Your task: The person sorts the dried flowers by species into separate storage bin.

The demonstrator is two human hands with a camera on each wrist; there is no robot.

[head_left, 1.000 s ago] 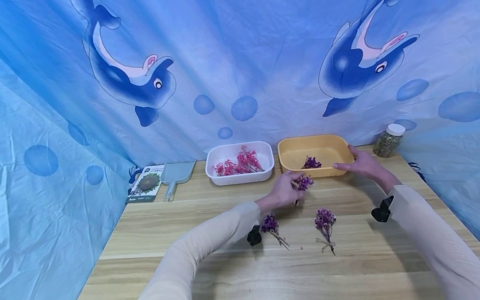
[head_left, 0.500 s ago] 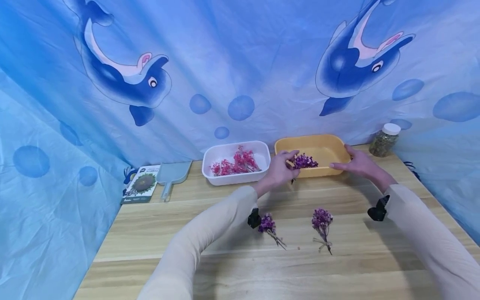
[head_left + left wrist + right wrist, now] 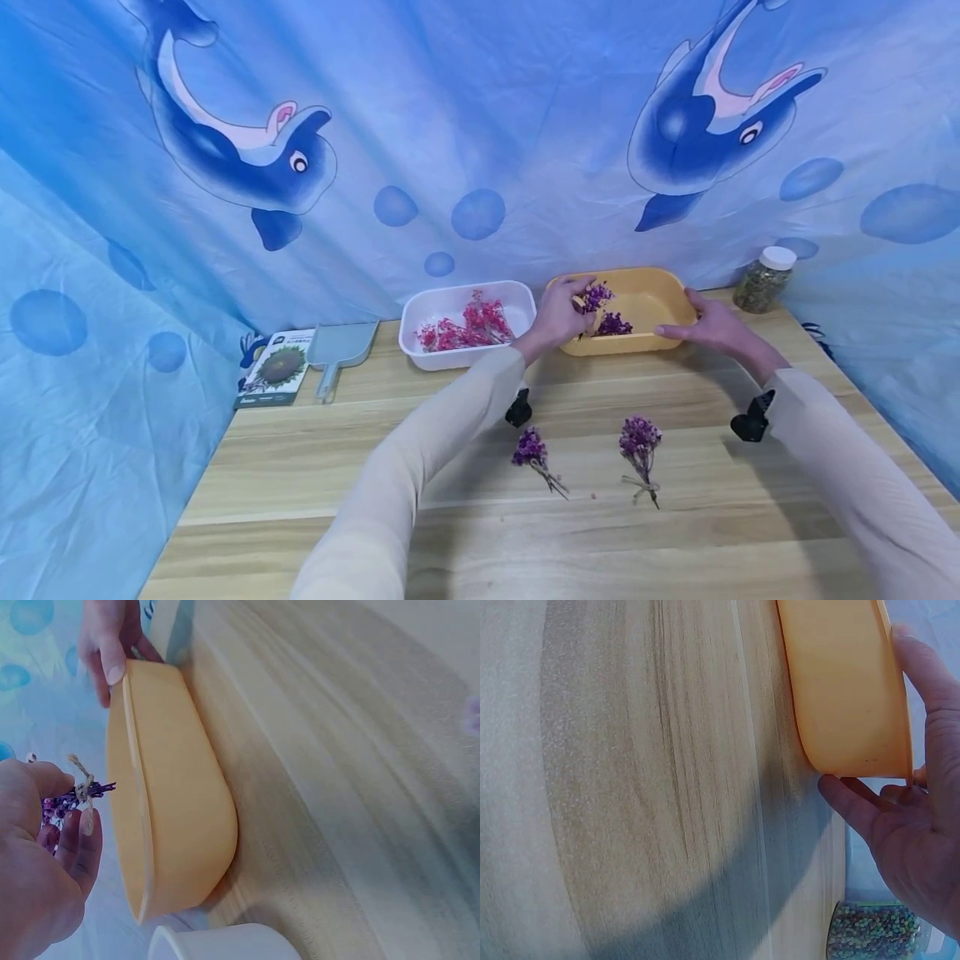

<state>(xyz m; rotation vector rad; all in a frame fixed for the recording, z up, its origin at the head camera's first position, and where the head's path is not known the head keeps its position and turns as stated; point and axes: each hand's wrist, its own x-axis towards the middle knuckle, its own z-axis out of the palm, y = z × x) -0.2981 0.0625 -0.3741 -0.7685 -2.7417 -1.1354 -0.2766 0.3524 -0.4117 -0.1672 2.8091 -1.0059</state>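
My left hand [image 3: 561, 312] is over the left end of the yellow plastic tub [image 3: 652, 342]. Between its thumb and fingers it pinches a small bunch of purple dried flowers [image 3: 597, 296], whose twine-tied stems [image 3: 88, 790] point toward the tub's rim in the left wrist view. A second purple bunch [image 3: 615, 324] lies inside the tub. At the tub's right end, my right hand [image 3: 712, 327] grips the corner, thumb on the front rim and fingers along the end wall [image 3: 855, 735]. Two more tied purple bunches, one left [image 3: 531, 450] and one right [image 3: 640, 446], lie on the table.
Left of the tub stands a white tub [image 3: 450, 358] holding pink dried flowers [image 3: 480, 321]. Farther left lie a grey dustpan [image 3: 341, 343] and a card with a sunflower picture [image 3: 281, 367]. A white-lidded jar [image 3: 763, 283] stands at the back right, by the blue curtain [image 3: 480, 125].
My left hand has carried its purple bunch from in front of the yellow tub up and over the rim to its left end. My right hand has stayed on the tub's corner.
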